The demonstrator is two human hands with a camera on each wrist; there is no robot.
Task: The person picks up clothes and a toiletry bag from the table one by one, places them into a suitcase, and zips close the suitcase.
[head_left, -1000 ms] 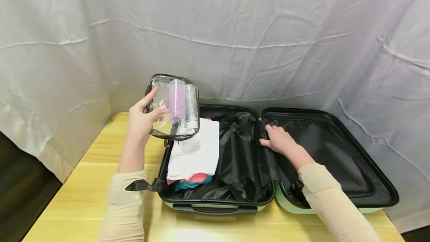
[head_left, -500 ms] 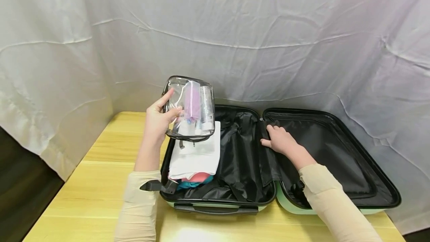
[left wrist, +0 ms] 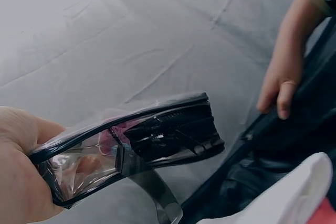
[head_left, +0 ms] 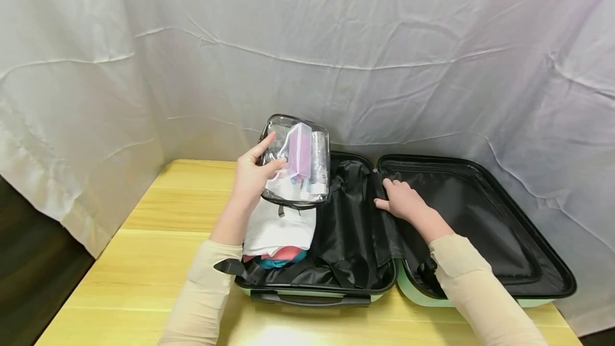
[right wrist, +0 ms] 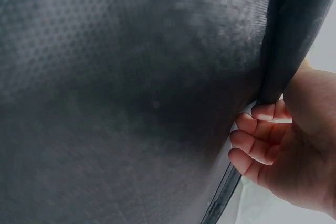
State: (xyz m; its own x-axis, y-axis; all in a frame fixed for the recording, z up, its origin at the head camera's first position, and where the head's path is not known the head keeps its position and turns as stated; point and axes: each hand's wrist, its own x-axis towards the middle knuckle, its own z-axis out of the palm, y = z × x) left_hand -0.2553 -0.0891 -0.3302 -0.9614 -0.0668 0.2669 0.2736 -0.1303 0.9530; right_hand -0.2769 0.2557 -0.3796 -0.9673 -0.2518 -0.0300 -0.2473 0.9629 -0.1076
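Observation:
My left hand (head_left: 251, 178) grips the left side of a clear toiletry bag (head_left: 307, 188) with black trim, holding it raised over the suitcase's left half. A purple item and a clear bottle show through its plastic. In the left wrist view, the bag (left wrist: 168, 129) is seen edge-on with its black zipper end and a strap. Below it, a folded white garment (head_left: 278, 228) lies on pink and teal cloth. My right hand (head_left: 401, 199) holds the edge of a black divider flap (head_left: 386, 234) at the suitcase's middle; in the right wrist view, its fingers (right wrist: 252, 140) curl at that edge.
The suitcase (head_left: 312, 299), pale green outside and black inside, lies open on a wooden table (head_left: 158, 218). Its right half (head_left: 475, 228) has a black lining. Grey-white curtains (head_left: 307, 41) hang behind and at the sides.
My left hand has carried the toiletry bag to the right, from the suitcase's left edge to over the folded clothes, and slightly lower. My right hand stays at the divider flap.

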